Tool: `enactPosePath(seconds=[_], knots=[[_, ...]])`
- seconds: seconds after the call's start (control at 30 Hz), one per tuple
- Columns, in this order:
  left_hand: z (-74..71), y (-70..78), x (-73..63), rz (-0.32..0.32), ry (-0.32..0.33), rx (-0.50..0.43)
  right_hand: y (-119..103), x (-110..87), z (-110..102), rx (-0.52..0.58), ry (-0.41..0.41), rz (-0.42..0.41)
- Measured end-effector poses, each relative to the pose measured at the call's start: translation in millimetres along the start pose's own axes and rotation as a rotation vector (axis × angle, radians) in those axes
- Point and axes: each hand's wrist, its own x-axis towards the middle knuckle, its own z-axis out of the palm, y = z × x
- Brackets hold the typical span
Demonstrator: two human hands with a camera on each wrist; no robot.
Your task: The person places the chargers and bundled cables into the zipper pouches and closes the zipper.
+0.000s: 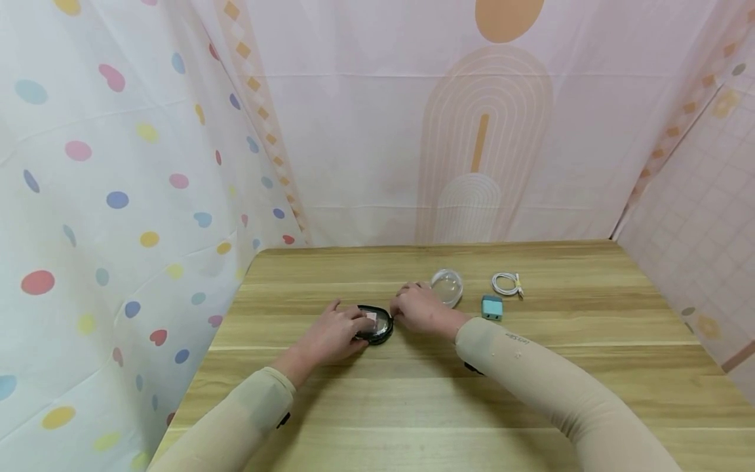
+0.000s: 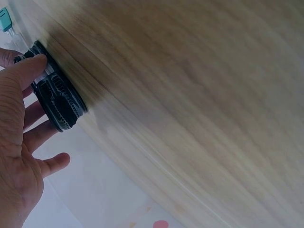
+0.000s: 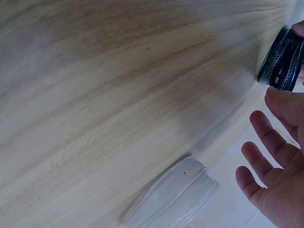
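A small oval pouch with a clear top, black trim and a zipper round its side (image 1: 385,326) lies on the table. My left hand (image 1: 338,332) grips its left end, thumb on the near side and fingers across the top; in the left wrist view the thumb presses the black zip pouch (image 2: 59,97). At the pouch's right end, my right hand (image 1: 421,308) pinches its edge near the zipper, though the fingertips partly hide the exact spot. The right wrist view shows the thumb against the zip pouch (image 3: 281,61), with the other fingers loosely bent.
Just behind my right hand stands a clear, white-edged zip pouch (image 1: 448,288). Farther right are a teal charger plug (image 1: 492,307) and a coiled white cable (image 1: 507,284). Patterned curtains (image 1: 354,131) hang behind the wooden table (image 1: 377,419) and along both sides.
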Motion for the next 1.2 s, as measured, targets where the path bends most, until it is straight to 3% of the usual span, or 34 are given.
enactPosePath(seconds=[0.73, 1.2], knots=[[1.2, -0.3, 0.8, -0.032, -0.032, -0.027, 2.4, -4.5, 0.1, 0.047, -0.013, -0.024], [0.6, 1.5, 0.7, -0.034, -0.007, -0.024, 1.2, -5.7, -2.6, 0.041, -0.024, -0.074]])
